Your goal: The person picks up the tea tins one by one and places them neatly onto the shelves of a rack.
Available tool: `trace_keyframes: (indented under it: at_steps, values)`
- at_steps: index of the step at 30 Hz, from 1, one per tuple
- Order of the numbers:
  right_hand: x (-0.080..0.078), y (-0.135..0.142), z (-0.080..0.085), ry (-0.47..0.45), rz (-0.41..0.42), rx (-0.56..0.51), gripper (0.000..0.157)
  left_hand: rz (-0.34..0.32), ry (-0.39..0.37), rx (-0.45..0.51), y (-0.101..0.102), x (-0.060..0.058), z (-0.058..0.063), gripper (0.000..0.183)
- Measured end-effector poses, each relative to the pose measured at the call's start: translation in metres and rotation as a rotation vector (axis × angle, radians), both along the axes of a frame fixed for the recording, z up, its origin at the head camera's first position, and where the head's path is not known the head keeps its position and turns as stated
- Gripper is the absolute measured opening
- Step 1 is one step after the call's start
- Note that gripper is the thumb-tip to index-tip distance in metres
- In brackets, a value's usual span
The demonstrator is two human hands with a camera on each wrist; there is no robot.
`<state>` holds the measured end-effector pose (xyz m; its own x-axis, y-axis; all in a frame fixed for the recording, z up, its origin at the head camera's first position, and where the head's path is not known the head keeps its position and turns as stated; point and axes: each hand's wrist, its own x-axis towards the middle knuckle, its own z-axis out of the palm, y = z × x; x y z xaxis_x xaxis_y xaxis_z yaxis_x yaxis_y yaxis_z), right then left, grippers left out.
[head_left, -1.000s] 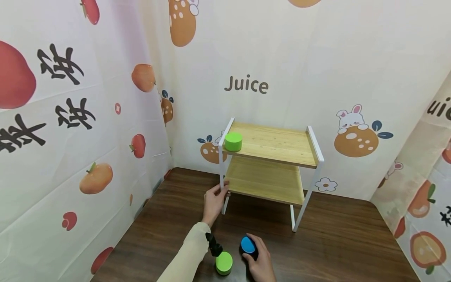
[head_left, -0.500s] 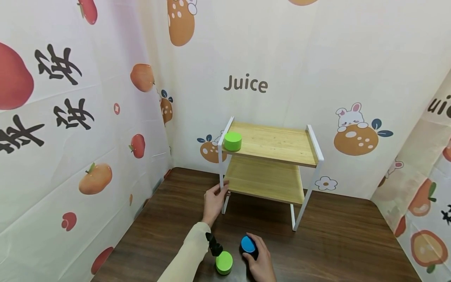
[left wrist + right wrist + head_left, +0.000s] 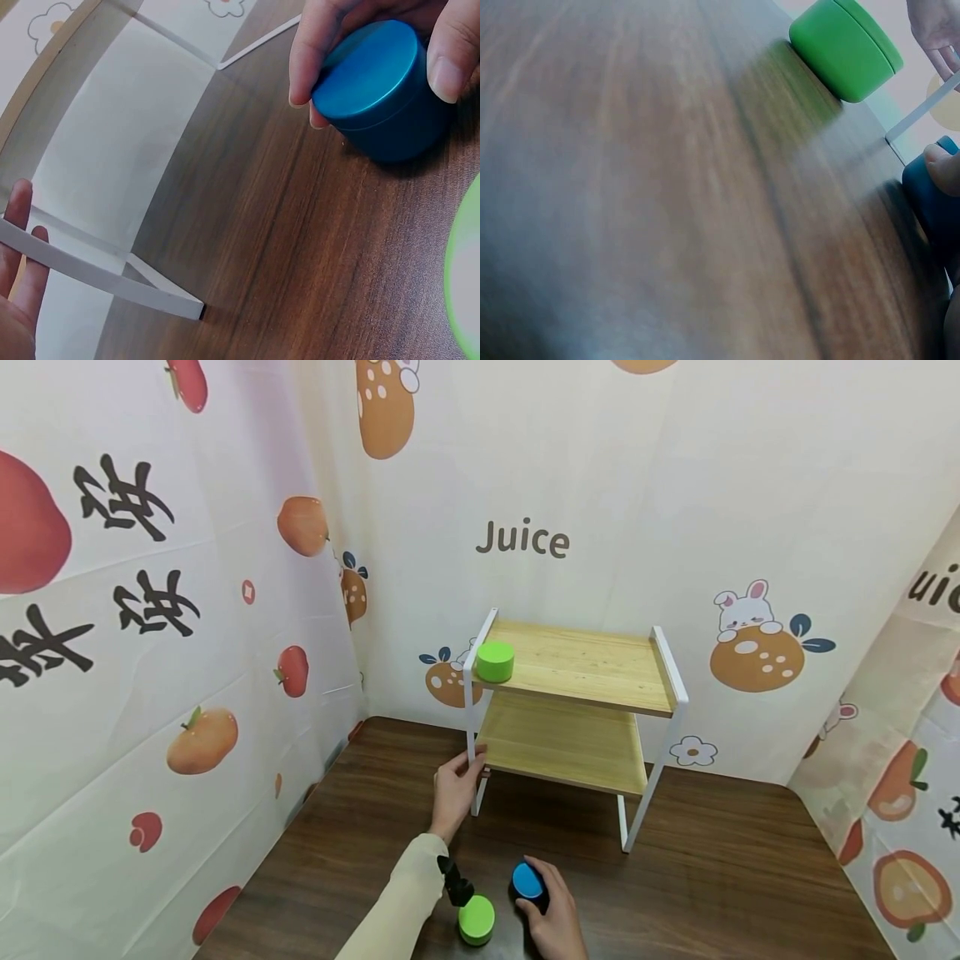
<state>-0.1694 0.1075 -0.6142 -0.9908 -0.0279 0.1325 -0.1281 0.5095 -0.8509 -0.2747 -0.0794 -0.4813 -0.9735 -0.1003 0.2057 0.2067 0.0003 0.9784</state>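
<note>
Two sets of fingers, both occupied. Right hand [image 3: 557, 917]: thumb on one side of the blue tin [image 3: 528, 880], fingers on the other, spread only to the tin's width, lid face showing. Tin looks seated on the counter [image 3: 750, 860], well in from the left and right edges; near edge is out of frame.

Left hand [image 3: 454, 792]: fingers pass behind the front-left upright of the rack [image 3: 670, 668], at the front-left corner of the lower shelf [image 3: 562, 739]. Grip force: can't tell.

To do it well, right-hand pressure should bear evenly on the tin's body, below the lid seam; squeezing only the lid could part the two. Left hand works best as a light brace, no sideways pull: a green tin [image 3: 495, 662] sits at the front-left corner of the top shelf [image 3: 588, 664], and a jolt could shift it.

Second green tin [image 3: 477, 920] is on the counter, left of the blue one, apart from it, near the black wrist piece [image 3: 454, 881]. Left forearm should stay high there. Rack stands toward the counter's back edge.
</note>
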Motion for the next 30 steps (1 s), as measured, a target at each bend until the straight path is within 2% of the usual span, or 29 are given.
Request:
trace_keyframes:
  at_steps: [14, 24, 30]
  values:
    - [-0.0005, 0.0007, 0.0007, 0.007, 0.012, -0.017, 0.061, -0.016, 0.009, 0.018, -0.0004, -0.0011, -0.0036, 0.028]
    - [0.0003, 0.0008, -0.0014, 0.0, 0.016, 0.0, 0.06, 0.012, 0.024, 0.016, 0.0002, -0.0006, -0.0043, 0.027]
    - [0.0008, 0.0012, -0.002, 0.025, 0.02, -0.013, 0.06, 0.02, 0.043, -0.009, 0.0007, -0.0015, -0.0033, 0.026]
